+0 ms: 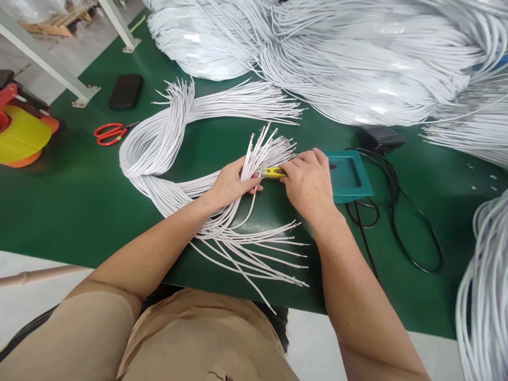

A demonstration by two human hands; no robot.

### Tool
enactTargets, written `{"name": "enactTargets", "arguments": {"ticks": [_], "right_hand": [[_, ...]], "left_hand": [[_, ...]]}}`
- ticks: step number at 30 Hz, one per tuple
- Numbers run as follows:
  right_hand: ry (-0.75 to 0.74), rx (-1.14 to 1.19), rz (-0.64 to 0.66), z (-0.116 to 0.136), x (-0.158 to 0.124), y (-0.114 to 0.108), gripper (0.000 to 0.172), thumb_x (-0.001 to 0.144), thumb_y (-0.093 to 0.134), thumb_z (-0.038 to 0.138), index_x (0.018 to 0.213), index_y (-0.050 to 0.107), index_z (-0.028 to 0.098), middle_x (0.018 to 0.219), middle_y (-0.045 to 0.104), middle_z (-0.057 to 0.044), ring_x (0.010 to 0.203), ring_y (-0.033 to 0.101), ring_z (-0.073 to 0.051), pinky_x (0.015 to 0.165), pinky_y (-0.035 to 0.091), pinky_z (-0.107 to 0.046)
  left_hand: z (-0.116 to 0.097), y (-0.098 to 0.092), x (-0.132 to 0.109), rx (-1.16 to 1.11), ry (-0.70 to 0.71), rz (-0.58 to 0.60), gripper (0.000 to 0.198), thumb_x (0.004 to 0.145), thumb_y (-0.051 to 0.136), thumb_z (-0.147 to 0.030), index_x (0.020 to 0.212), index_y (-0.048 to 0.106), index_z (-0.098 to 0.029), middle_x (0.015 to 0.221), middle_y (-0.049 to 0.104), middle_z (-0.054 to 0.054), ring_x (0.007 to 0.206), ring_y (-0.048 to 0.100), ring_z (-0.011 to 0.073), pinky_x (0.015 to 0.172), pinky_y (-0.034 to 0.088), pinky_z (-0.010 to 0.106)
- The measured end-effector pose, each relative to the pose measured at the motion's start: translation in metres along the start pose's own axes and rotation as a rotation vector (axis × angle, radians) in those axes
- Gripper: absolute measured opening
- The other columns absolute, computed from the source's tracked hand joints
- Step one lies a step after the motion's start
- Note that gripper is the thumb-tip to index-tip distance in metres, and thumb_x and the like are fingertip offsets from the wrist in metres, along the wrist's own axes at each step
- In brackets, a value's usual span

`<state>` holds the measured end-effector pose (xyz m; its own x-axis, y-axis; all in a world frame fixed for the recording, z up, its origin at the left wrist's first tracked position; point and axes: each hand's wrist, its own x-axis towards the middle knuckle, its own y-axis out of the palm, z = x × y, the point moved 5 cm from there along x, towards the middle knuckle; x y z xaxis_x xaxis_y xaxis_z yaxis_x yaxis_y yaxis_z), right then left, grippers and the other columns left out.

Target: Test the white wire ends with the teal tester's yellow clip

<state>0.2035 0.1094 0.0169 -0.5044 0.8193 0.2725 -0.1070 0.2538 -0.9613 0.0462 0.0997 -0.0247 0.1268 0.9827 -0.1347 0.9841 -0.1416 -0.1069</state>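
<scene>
My left hand [234, 182] is closed round a bunch of white wires [260, 151], whose stripped ends point up and to the right. In my right hand [309, 182] is a small yellow-handled tool [274, 172], its tip at the wires beside my left fingers. Under my left forearm the looped white wire bundle [154, 143] lies on the green table [99, 206]. Several loose wire ends [270, 254] fan out near the front edge. A teal tray [349, 177] stands just right of my right hand.
Red-handled scissors [109, 133] and a black case [126, 91] lie at the left, near a yellow tape dispenser [24, 132]. Large wire bundles [357, 58] fill the back. A black box [381, 138] and black cable [397, 211] lie right; another wire coil [486, 275] is at the right edge.
</scene>
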Motion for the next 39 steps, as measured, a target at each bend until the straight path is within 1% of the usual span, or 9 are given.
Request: {"name": "enactTargets", "arguments": {"ticks": [9, 12, 15, 19, 22, 25, 28, 31, 39], "right_hand": [[0.056, 0.038, -0.013, -0.003, 0.002, 0.004, 0.025, 0.088, 0.050, 0.016, 0.086, 0.074, 0.022, 0.075, 0.069, -0.006, 0.097, 0.054, -0.027, 0.114, 0.025, -0.057], [0.084, 0.020, -0.051, -0.005, -0.002, -0.003, 0.024, 0.092, 0.050, 0.022, 0.102, 0.072, 0.021, 0.100, 0.073, -0.008, 0.114, 0.052, -0.030, 0.116, 0.015, -0.065], [0.240, -0.042, -0.148, -0.018, -0.009, -0.010, 0.031, 0.095, 0.046, 0.025, 0.119, 0.065, 0.016, 0.131, 0.063, -0.015, 0.133, 0.040, -0.037, 0.113, 0.009, -0.071], [0.301, -0.029, -0.186, -0.031, -0.014, -0.006, 0.038, 0.096, 0.046, 0.026, 0.129, 0.057, 0.014, 0.139, 0.055, -0.020, 0.135, 0.038, -0.041, 0.108, 0.015, -0.073], [0.269, 0.030, -0.207, -0.029, -0.011, -0.010, 0.035, 0.095, 0.048, 0.025, 0.126, 0.059, 0.015, 0.135, 0.058, -0.020, 0.130, 0.043, -0.038, 0.107, 0.021, -0.068], [0.157, 0.196, -0.172, -0.007, -0.006, -0.022, 0.027, 0.096, 0.047, 0.026, 0.112, 0.066, 0.015, 0.119, 0.067, -0.016, 0.114, 0.054, -0.031, 0.100, 0.038, -0.050], [-0.183, 0.443, 0.020, 0.039, -0.005, -0.027, 0.027, 0.098, 0.047, 0.027, 0.096, 0.072, 0.017, 0.100, 0.072, -0.009, 0.096, 0.060, -0.022, 0.088, 0.046, -0.035], [-0.404, 0.487, 0.217, 0.075, -0.013, -0.019, 0.022, 0.095, 0.054, 0.024, 0.088, 0.073, 0.015, 0.094, 0.073, -0.009, 0.095, 0.062, -0.021, 0.091, 0.046, -0.033], [-0.413, 0.381, 0.299, 0.090, -0.019, -0.001, 0.021, 0.091, 0.054, 0.017, 0.081, 0.072, 0.013, 0.088, 0.070, -0.011, 0.090, 0.062, -0.025, 0.084, 0.049, -0.036]], "left_hand": [[0.006, 0.001, 0.002, 0.176, 0.038, -0.052, 0.022, 0.074, 0.070, -0.019, 0.093, 0.058, -0.017, 0.087, 0.067, 0.001, 0.071, 0.074, 0.0179, 0.059, 0.060, 0.023], [0.004, 0.001, 0.001, 0.179, 0.033, -0.034, 0.023, 0.074, 0.068, -0.018, 0.096, 0.059, -0.018, 0.086, 0.068, 0.000, 0.070, 0.074, 0.0176, 0.061, 0.060, 0.024], [0.003, -0.002, 0.002, 0.172, 0.007, -0.023, 0.025, 0.074, 0.069, -0.019, 0.097, 0.059, -0.017, 0.085, 0.068, -0.001, 0.070, 0.073, 0.0167, 0.060, 0.058, 0.022], [0.004, -0.006, 0.002, 0.112, -0.047, -0.001, 0.032, 0.073, 0.072, -0.020, 0.102, 0.060, -0.015, 0.082, 0.066, 0.000, 0.068, 0.072, 0.0155, 0.061, 0.057, 0.021], [0.002, -0.010, 0.000, 0.025, -0.055, -0.009, 0.039, 0.071, 0.075, -0.020, 0.107, 0.061, -0.015, 0.082, 0.065, 0.000, 0.068, 0.071, 0.0149, 0.063, 0.058, 0.023], [-0.002, -0.015, -0.003, -0.028, -0.056, -0.041, 0.045, 0.070, 0.078, -0.022, 0.111, 0.062, -0.014, 0.084, 0.066, 0.001, 0.071, 0.070, 0.0158, 0.066, 0.058, 0.027], [-0.006, -0.019, -0.005, -0.014, -0.031, -0.048, 0.049, 0.068, 0.080, -0.028, 0.113, 0.066, -0.014, 0.086, 0.069, 0.002, 0.073, 0.067, 0.0148, 0.071, 0.055, 0.027], [-0.006, -0.020, -0.006, -0.085, -0.055, 0.012, 0.046, 0.071, 0.079, -0.034, 0.112, 0.069, -0.015, 0.083, 0.069, 0.002, 0.066, 0.062, 0.0110, 0.068, 0.052, 0.024], [-0.005, -0.021, -0.005, -0.146, -0.082, 0.052, 0.036, 0.066, 0.083, -0.039, 0.087, 0.070, -0.013, 0.076, 0.067, 0.001, 0.053, 0.052, 0.0065, 0.054, 0.044, 0.020]]}}
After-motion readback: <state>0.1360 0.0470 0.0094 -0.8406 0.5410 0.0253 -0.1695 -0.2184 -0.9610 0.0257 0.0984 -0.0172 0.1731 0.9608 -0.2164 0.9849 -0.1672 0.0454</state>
